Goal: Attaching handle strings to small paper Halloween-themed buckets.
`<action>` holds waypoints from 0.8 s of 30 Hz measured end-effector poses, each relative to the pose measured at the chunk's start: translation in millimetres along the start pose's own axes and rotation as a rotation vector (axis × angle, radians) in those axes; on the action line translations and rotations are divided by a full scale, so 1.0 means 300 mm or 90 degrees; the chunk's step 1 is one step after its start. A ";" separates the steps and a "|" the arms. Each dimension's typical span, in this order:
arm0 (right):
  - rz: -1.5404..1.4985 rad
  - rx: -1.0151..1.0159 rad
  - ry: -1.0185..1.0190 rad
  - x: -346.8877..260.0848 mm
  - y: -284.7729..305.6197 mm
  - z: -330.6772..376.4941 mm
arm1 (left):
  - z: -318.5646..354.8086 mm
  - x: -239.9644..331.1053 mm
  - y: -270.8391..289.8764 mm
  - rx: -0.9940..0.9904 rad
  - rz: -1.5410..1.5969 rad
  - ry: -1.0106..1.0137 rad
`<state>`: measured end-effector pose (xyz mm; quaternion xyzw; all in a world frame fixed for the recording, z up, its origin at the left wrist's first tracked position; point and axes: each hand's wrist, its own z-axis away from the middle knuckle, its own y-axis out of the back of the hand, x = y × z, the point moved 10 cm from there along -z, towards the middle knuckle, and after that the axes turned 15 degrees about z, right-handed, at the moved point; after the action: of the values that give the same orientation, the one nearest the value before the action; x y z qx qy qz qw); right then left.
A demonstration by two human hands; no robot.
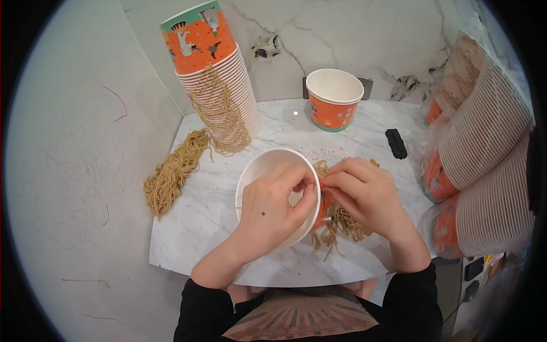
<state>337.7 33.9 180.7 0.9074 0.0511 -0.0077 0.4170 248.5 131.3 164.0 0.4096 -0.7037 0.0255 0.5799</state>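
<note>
A paper tub (257, 170), white inside with an orange printed outside, stands at the near middle of the marble-look table, its mouth toward me. My left hand (270, 205) reaches over its mouth, thumb and forefinger pinched at the right rim. Just outside that rim my right hand (364, 191) has its fingertips pinched together against the tub's orange side. Whatever lies between those fingertips is too small to make out. Under the right hand lies a bundle of tan yarn (348, 225), partly hidden by it.
A tall stack of paper tubs (228, 91), draped with tan yarn, stands back left beside a yarn hank (174, 174). Another tub (334, 114) is at the back. A black object (396, 143) and plastic-wrapped tub stacks (484, 122) are at right. Small orange bits dot the table.
</note>
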 end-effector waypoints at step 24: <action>-0.494 -0.135 -0.291 0.057 -0.094 0.045 | -0.003 0.027 -0.021 -0.046 0.054 -0.085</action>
<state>352.3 43.2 149.7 0.7487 0.2944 -0.3579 0.4740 253.0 123.1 168.5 0.3592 -0.7581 -0.0030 0.5443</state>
